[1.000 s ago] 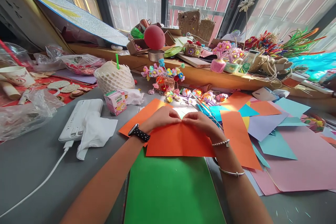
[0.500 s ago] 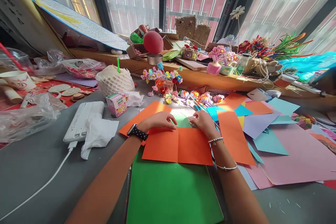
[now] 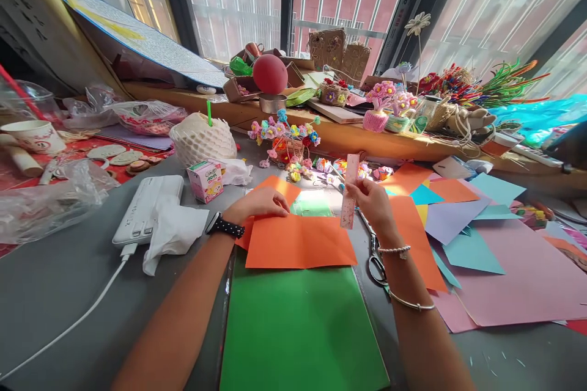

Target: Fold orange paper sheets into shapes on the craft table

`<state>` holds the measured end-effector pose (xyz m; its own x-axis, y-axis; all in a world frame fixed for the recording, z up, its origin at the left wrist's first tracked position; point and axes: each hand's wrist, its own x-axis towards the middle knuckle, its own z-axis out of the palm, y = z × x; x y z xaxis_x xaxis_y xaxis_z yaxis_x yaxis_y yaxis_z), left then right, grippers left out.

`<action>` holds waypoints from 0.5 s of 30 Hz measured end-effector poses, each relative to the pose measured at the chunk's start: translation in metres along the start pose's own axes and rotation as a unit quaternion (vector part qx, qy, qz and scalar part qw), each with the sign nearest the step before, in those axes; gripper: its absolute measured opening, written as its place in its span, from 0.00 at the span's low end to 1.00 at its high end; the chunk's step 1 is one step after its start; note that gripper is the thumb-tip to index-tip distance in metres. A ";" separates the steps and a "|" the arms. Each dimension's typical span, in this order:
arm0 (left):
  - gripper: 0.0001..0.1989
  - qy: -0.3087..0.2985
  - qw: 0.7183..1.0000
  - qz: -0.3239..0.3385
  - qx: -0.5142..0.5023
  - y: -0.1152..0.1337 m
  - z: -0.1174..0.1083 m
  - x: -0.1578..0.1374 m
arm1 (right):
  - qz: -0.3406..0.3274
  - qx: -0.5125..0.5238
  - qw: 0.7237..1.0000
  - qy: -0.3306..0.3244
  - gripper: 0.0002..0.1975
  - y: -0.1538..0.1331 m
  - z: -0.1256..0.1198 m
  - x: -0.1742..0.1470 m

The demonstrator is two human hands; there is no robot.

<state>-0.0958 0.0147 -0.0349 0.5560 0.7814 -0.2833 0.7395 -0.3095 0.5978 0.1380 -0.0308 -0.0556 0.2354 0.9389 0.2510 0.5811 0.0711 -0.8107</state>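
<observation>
Find the orange sheet (image 3: 300,241) mid-frame, probably light, easily creased, best held by its edges; see the left hand (image 3: 262,203) touching its far edge with unclear grip, and, right of centre, the right hand (image 3: 373,197) pinching a stiff-looking ruler (image 3: 348,212)

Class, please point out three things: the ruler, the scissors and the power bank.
Ruler (image 3: 348,214): head view, lower part of the strip.
Scissors (image 3: 373,245): head view, metal shank above the handle loops.
Power bank (image 3: 140,203): head view, white top face.

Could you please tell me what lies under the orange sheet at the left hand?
A green board and, at the left, another orange piece; the creased orange sheet covers the rest.
</observation>
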 end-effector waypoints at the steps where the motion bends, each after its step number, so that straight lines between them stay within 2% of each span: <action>1: 0.11 0.007 1.000 0.001 -0.005 -0.001 0.002 0.002 | 0.025 0.057 0.995 -0.072 0.11 -0.002 0.002 -0.004; 3: 0.11 0.018 1.000 0.002 -0.013 -0.004 0.005 0.005 | 0.077 0.117 0.969 -0.201 0.11 -0.003 0.009 -0.015; 4: 0.12 0.022 1.000 0.002 -0.015 -0.004 0.006 0.006 | 0.098 0.132 0.959 -0.231 0.10 -0.002 0.015 -0.021; 10: 0.13 0.043 0.999 0.008 -0.019 -0.003 0.009 0.006 | 0.139 0.126 0.947 -0.262 0.07 0.003 0.041 -0.042; 15: 0.13 0.053 0.999 0.002 0.002 -0.003 0.011 0.008 | 0.145 0.113 0.947 -0.262 0.07 0.004 0.047 -0.044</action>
<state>-0.0895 0.0157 -0.0464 0.5169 0.8324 -0.1999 0.7384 -0.3154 0.5961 0.0934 -0.0559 -0.0948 -0.0926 0.9640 -0.2491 0.3558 -0.2016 -0.9126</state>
